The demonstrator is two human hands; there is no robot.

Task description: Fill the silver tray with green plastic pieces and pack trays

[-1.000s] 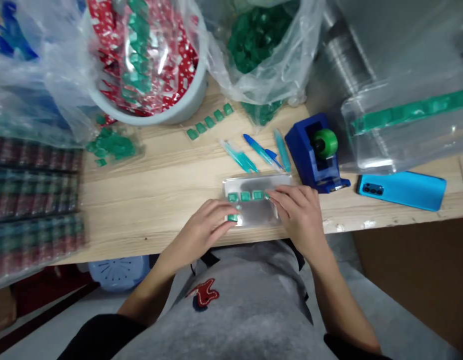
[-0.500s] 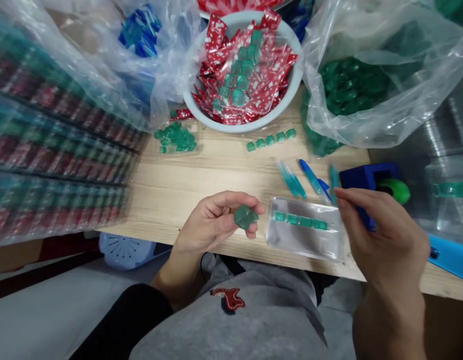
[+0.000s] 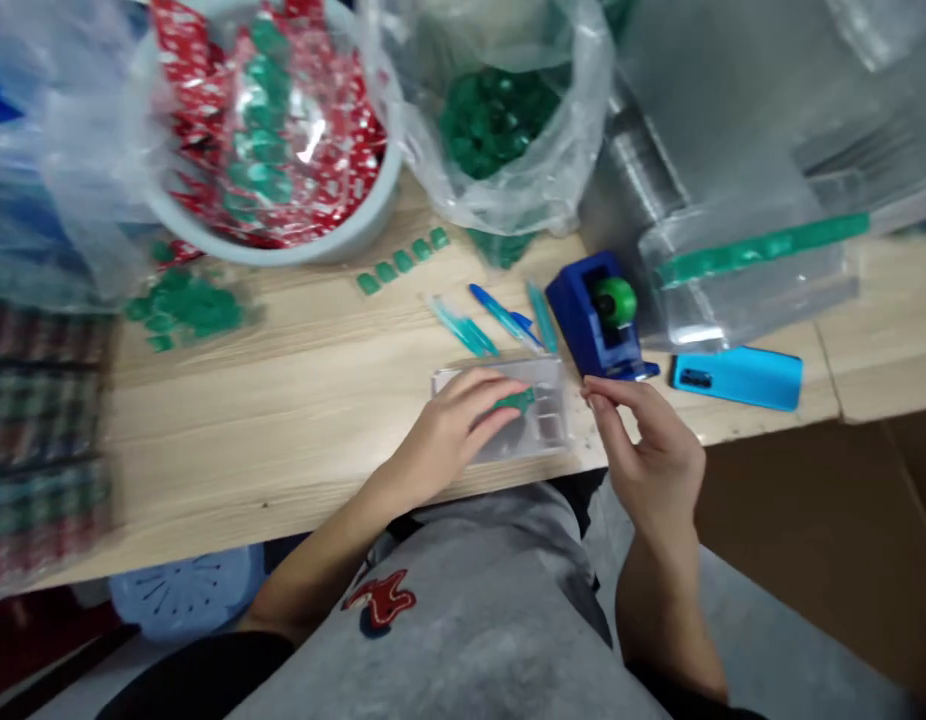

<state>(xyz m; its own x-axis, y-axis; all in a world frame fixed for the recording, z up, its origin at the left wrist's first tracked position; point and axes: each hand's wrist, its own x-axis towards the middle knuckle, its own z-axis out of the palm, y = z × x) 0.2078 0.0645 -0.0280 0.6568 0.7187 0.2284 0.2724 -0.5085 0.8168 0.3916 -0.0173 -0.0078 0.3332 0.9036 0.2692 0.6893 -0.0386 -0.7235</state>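
Observation:
My left hand (image 3: 459,425) lies over a shallow clear plastic box (image 3: 500,450) at the front of the table. Its thumb and fingers are closed around translucent green cubes (image 3: 517,400) at the box; the hand hides part of the row. Just right of the box, my right hand (image 3: 643,440) is raised in a pinch near the front of the blue tape dispenser (image 3: 583,320). Whatever sits between those fingertips is too small to make out. A green roll (image 3: 614,300) is mounted in the dispenser.
Behind lie blue pens (image 3: 500,315), a row of green cubes (image 3: 403,261) and a heap of them (image 3: 185,305). A basin (image 3: 275,252) of red packets and a plastic bag (image 3: 500,205) of green pieces stand at the back. A blue phone (image 3: 740,378) lies right.
The view has swung right. My left hand has gone from holding a green piece beside the box to over the box. My right hand, still pinched, is now by the tape dispenser's front.

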